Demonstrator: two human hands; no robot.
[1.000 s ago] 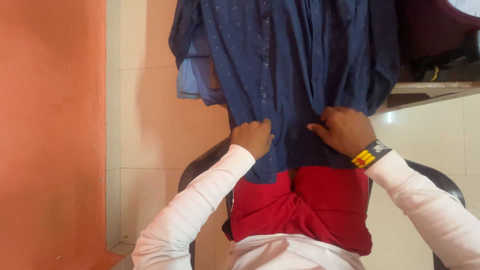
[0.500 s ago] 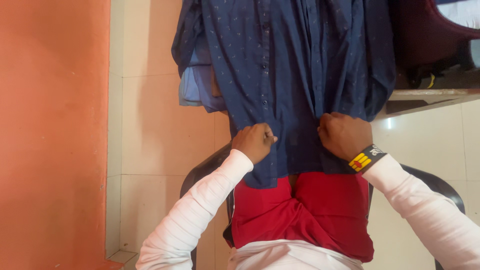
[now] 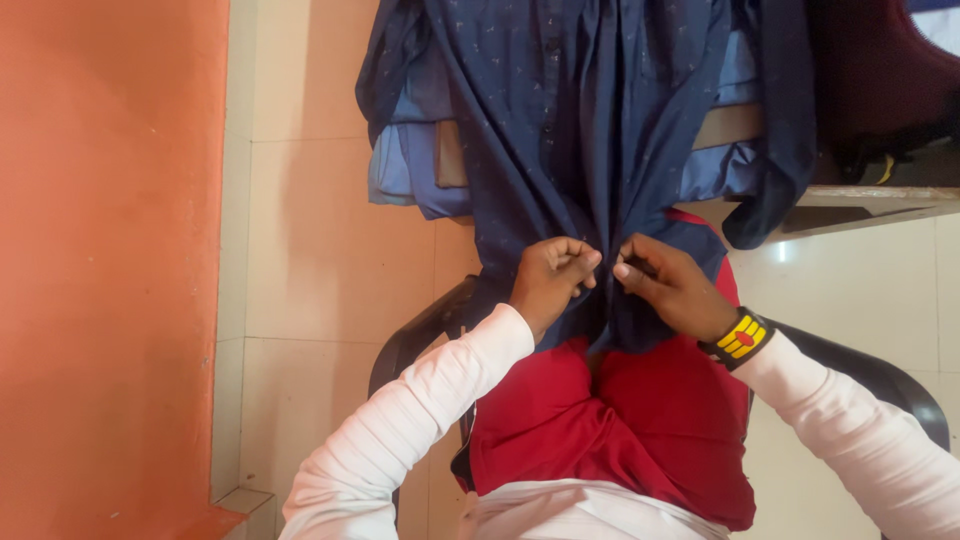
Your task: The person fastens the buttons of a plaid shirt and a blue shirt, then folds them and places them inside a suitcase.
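Seated in a dark plastic chair (image 3: 420, 335), red trousers (image 3: 620, 420) across the lap, white sleeves reaching forward. Navy patterned shirt (image 3: 590, 130) hanging down from the far counter (image 3: 860, 200) to the lap, its hem resting just above the knees. Left hand (image 3: 550, 280) with fingers (image 3: 580, 262) closed on the left front edge of the shirt; right hand (image 3: 670, 285) with fingers (image 3: 635, 268) pinched on the right front edge; both hands nearly touching at the middle, low on the garment. Black wristband with yellow and red blocks (image 3: 740, 338) on the right wrist. Lighter blue cloth (image 3: 410, 170) showing beneath the shirt at left and right, draped over the same counter edge. Orange wall (image 3: 110, 260) at left, pale tiled floor (image 3: 320, 250) below, a dark maroon chair (image 3: 880, 80) at far right.

As to progress: the two fronts drawn together at the bottom, seemingly at a low button, though whether that button is fastened cannot be told; the placket higher up bunched into folds, its buttons hidden, so likely most of the front left to close.

Against the frame a second ago: hands then spread apart on a flat-lying shirt with the button row plainly visible, now brought together at the centre, the cloth gathered narrow and more of the light blue cloth uncovered at both sides
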